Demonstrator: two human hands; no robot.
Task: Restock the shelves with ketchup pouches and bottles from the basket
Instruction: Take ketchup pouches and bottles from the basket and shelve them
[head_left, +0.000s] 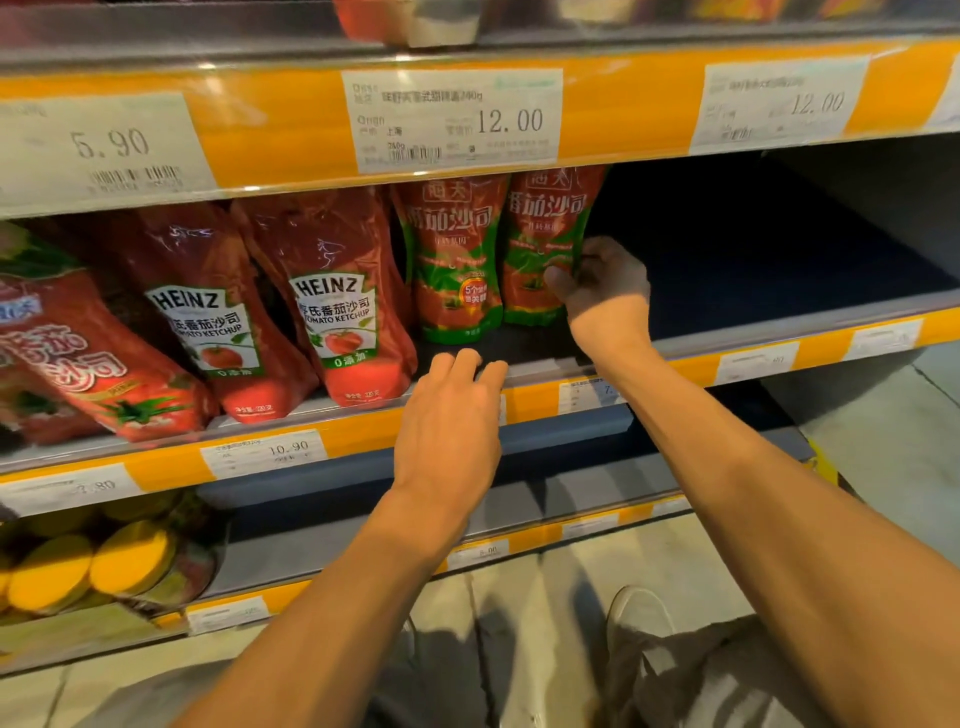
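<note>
Two red-and-green ketchup pouches stand upright on the middle shelf (779, 332). My right hand (602, 280) reaches into the shelf and grips the right pouch (545, 228) at its lower right side. The left green pouch (454, 260) stands beside it, touching it. My left hand (452, 415) hovers palm down at the shelf's front edge, fingers slightly apart, holding nothing. Two Heinz pouches (337, 306) (208, 312) lean to the left of them. No basket is in view.
Another red pouch (78, 364) lies tilted at far left. The shelf space right of my right hand is dark and bare. Yellow-lidded jars (93, 566) sit on the lower shelf at left. Orange price strips (452, 119) front each shelf. A shoe (639, 613) shows on the floor.
</note>
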